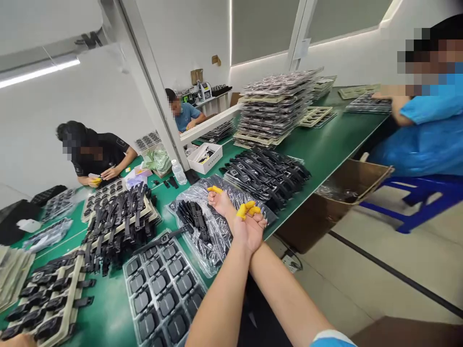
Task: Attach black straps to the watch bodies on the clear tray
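Note:
My forearms cross at the wrists above the bench. My left hand is on the right side, palm up, with yellow finger cots on its loosely curled fingers and nothing held. Farther back, my right hand shows a yellow cot on a fingertip; its fingers are half bent and apart, and nothing shows in them. Beneath both hands lies a clear plastic bag with a bundle of black watch straps on it. Nearest on the left, a clear tray carries square black watch-like pieces, a strap across its far edge.
Stacked trays of strapped watches stand behind my hands, with a tall tray stack beyond. More strapped watches lie left. A bottle, white box and cardboard box are around. Co-workers sit nearby; another hand shows bottom left.

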A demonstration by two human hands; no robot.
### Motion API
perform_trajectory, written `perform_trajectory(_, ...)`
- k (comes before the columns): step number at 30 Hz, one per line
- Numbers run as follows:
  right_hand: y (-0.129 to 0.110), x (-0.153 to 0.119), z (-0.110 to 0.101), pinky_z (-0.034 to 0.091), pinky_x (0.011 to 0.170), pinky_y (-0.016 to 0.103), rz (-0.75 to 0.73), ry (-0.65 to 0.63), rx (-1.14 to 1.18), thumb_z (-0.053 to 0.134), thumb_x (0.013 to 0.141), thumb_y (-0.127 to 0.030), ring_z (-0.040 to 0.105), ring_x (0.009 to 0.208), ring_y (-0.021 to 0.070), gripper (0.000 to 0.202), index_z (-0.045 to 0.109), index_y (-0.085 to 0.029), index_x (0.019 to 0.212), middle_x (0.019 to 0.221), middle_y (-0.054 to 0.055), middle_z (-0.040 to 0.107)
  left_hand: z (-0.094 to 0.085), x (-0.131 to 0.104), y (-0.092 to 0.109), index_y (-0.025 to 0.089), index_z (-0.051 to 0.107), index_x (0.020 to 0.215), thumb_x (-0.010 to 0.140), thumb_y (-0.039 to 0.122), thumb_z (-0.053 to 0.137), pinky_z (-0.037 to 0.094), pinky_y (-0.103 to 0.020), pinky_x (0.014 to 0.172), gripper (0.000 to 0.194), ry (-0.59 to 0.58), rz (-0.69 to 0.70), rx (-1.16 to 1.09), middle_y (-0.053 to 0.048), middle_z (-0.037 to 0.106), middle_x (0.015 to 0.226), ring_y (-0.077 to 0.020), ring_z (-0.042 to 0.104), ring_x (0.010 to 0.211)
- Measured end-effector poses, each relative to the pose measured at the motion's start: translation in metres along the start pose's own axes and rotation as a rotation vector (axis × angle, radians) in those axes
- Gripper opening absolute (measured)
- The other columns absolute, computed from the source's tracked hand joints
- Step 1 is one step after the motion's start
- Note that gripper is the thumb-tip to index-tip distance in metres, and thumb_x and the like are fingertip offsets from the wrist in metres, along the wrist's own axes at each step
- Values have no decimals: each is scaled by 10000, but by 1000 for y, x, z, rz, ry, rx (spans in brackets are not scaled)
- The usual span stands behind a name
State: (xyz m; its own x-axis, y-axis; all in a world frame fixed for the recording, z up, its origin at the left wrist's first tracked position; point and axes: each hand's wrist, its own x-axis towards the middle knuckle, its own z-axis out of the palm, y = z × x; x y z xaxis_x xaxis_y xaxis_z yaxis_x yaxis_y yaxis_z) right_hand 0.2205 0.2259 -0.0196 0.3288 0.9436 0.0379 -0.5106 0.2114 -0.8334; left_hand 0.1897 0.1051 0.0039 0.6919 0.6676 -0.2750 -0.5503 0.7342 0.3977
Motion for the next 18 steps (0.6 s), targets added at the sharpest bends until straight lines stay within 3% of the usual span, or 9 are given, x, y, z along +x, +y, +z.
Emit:
perform_trajectory(3,9,9,-11,578,677,327,34,32,-59,550,1047,-423,636,779,172,280,673,-176,1090,941,33,693,-1,1,2,133,695,900,902,345,686,416,-243,576,212,-42,3,-24,-44,643,766,-104,517,561)
perform_trajectory(6,16,19,-18,402,480,235,38,42,-121,436,1048,-416,421,545,134,304,611,-235,879,615,-40,500,-8,5,-2,140,694,920,861,473,720,424,-260,565,339,-83,82,93,-53,667,761,-118,534,556)
perform_trajectory(10,33,31,-27,322,448,245,34,68,-243,434,976,-415,394,518,148,244,572,-256,853,615,-43,444,-16,8,-22,148,706,943,817,583,753,422,-249,558,456,-173,176,439,-38,672,714,-108,527,541)
perform_trajectory(15,61,25,-32,378,569,273,-30,80,-505,627,857,-367,486,626,165,110,630,-260,883,679,-35,542,-18,-9,-47,214,736,1093,1001,362,549,514,-292,700,256,-185,372,934,-65,760,932,-162,646,750)
perform_trajectory(18,68,17,-30,402,648,289,-57,24,-672,694,801,-338,536,698,183,100,674,-243,822,705,-24,609,-21,-25,-52,223,765,1060,991,300,536,561,-362,771,251,-301,558,1198,-92,772,966,-230,687,838)
